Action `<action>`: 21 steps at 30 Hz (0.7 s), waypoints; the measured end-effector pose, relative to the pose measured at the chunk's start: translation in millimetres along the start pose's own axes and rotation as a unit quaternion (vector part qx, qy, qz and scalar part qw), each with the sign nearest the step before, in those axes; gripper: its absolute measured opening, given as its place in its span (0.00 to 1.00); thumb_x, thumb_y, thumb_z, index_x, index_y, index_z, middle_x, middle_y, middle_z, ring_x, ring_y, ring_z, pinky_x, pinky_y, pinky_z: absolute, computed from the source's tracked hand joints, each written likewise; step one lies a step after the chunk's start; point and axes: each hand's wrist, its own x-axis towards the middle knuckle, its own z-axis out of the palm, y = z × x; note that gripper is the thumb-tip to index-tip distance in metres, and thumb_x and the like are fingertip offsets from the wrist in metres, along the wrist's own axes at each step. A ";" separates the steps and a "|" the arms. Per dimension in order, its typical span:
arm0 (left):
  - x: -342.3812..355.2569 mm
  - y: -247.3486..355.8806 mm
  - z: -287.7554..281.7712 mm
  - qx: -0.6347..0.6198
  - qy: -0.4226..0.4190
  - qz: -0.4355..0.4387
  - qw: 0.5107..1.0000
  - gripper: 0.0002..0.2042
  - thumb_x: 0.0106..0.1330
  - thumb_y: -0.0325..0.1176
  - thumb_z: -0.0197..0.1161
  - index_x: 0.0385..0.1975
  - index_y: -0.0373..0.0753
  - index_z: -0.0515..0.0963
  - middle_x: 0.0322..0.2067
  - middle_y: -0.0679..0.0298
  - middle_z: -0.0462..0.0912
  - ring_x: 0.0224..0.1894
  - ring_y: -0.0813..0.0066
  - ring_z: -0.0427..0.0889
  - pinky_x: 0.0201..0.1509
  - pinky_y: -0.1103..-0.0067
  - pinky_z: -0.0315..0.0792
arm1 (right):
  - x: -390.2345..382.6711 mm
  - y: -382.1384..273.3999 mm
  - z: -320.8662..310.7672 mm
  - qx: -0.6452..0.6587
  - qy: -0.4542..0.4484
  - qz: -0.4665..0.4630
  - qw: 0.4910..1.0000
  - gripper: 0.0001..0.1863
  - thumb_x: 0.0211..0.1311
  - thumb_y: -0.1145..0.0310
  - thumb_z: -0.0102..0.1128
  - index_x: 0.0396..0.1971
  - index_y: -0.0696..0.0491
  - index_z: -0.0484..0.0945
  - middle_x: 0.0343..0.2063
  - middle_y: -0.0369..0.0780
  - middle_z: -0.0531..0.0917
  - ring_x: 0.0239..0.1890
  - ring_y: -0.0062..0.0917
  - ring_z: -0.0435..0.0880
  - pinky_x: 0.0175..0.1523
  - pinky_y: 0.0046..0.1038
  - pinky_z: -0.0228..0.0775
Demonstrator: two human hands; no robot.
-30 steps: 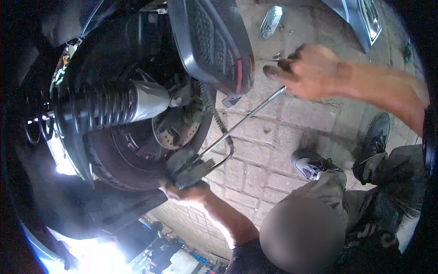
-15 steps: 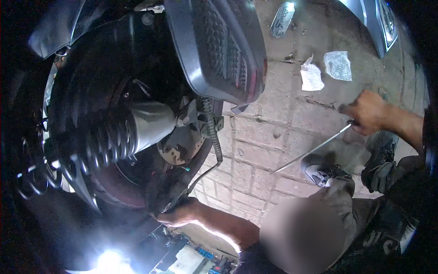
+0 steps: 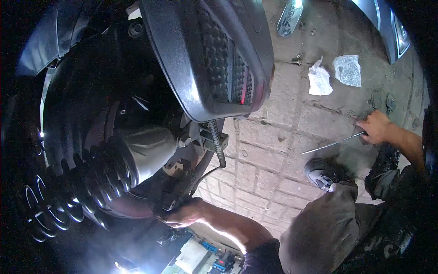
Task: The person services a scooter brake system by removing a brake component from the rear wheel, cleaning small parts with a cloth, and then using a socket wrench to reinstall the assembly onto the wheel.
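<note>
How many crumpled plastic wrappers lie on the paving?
2: one white wrapper and one clear wrapper right beside it, above the right hand. Others may be hidden behind the scooter.

A black coil spring (image 3: 68, 192) wraps the shock absorber at near left, next to a dull silver-grey cylinder (image 3: 146, 153). Above, the dark grey plastic panel (image 3: 214, 55) carries a grid of small raised squares and a thin red streak. At far right two crumpled white wrappers (image 3: 333, 75) lie on grey-brown brick paving (image 3: 273, 137), where a thin silver rod (image 3: 331, 144) also shows.
</note>
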 end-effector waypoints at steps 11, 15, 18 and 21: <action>-0.9 -4.8 -3.2 0.007 -0.020 -0.014 1.000 0.26 0.49 0.46 0.62 0.42 0.31 0.68 0.35 0.52 0.75 0.35 0.54 0.76 0.38 0.64 0.68 | 10.9 -3.1 -13.3 0.018 -0.039 -0.006 0.999 0.23 0.45 0.54 0.55 0.42 0.50 0.69 0.24 0.47 0.78 0.32 0.42 0.77 0.43 0.42 0.64; -0.8 3.8 -6.5 0.004 -0.030 -0.021 0.999 0.26 0.50 0.45 0.61 0.42 0.31 0.68 0.36 0.51 0.75 0.36 0.54 0.76 0.39 0.64 0.68 | 9.4 1.2 -10.6 0.004 -0.037 -0.016 0.999 0.23 0.46 0.53 0.55 0.42 0.49 0.69 0.24 0.47 0.78 0.32 0.42 0.77 0.42 0.42 0.65; -2.1 5.1 -6.1 0.004 -0.034 -0.023 0.999 0.26 0.50 0.45 0.60 0.42 0.31 0.68 0.36 0.51 0.75 0.36 0.54 0.76 0.40 0.64 0.68 | 10.9 2.2 -9.1 0.011 -0.039 -0.014 0.999 0.23 0.46 0.53 0.55 0.42 0.49 0.69 0.25 0.47 0.78 0.33 0.42 0.77 0.42 0.41 0.65; -2.5 1.9 -2.9 0.011 -0.038 -0.024 0.999 0.25 0.51 0.45 0.60 0.42 0.31 0.68 0.37 0.51 0.74 0.37 0.54 0.76 0.40 0.64 0.68 | 16.2 -3.5 -20.4 0.018 -0.067 -0.003 0.998 0.24 0.46 0.52 0.54 0.43 0.49 0.70 0.27 0.47 0.78 0.34 0.42 0.76 0.43 0.41 0.65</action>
